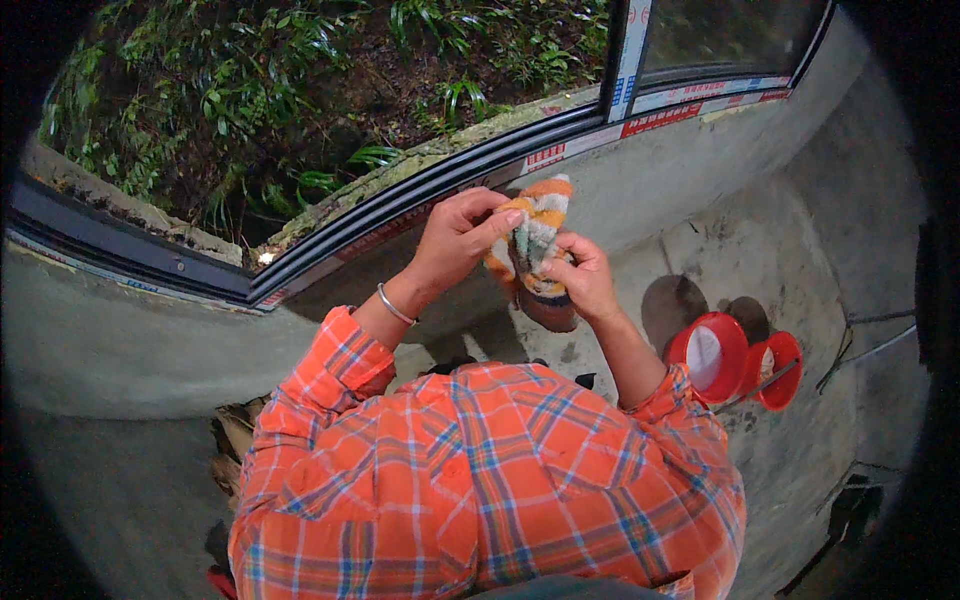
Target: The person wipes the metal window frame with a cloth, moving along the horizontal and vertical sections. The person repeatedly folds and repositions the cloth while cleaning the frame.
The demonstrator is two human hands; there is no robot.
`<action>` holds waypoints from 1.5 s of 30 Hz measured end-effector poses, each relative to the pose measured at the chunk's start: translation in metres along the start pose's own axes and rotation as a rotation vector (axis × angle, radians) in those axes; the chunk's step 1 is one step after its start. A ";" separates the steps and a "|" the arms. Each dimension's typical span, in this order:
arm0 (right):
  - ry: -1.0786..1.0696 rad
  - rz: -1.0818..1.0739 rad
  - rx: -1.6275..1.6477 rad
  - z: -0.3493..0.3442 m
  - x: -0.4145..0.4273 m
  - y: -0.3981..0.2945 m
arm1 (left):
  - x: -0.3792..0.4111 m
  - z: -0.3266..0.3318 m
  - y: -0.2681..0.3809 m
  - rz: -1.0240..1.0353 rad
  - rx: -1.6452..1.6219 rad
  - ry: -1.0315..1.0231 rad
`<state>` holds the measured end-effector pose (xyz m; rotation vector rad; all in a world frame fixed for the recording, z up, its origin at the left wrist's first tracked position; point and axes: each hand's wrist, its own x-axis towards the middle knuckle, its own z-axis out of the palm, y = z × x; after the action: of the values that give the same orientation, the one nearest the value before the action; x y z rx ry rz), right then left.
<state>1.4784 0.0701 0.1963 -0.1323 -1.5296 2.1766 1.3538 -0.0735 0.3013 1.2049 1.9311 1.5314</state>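
A striped cloth [550, 202] in orange, white and grey-green is bunched up between my two hands, in front of the sill. My left hand [466, 231] pinches its upper left side between thumb and fingers; a silver bangle circles that wrist. Lower down on the right, my right hand [586, 276] grips the cloth's edge, thumb on top. Folds hide part of the cloth and some fingertips. Just beneath it shows a rounded brownish shape [551, 315] that I cannot identify.
A dark window frame [442, 174] with printed protective tape runs along the concrete wall [675, 172], plants growing outside. Two red buckets [735, 356] [787, 367] stand on the concrete floor at right, a thin rod across one. Brown scraps [234, 439] lie at left.
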 end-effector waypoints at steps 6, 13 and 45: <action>0.213 -0.041 -0.134 -0.027 0.001 -0.017 | 0.002 -0.012 0.011 0.045 0.021 0.277; 0.030 -0.490 -0.809 -0.005 0.012 -0.071 | -0.005 0.012 0.013 0.015 0.038 0.167; -0.052 0.110 -1.375 -0.053 0.184 -0.129 | -0.112 -0.117 -0.075 0.152 0.443 0.654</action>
<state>1.3753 0.2291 0.3285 -0.5821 -2.7725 0.8033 1.3001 -0.2350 0.2473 1.1168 2.7733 1.7911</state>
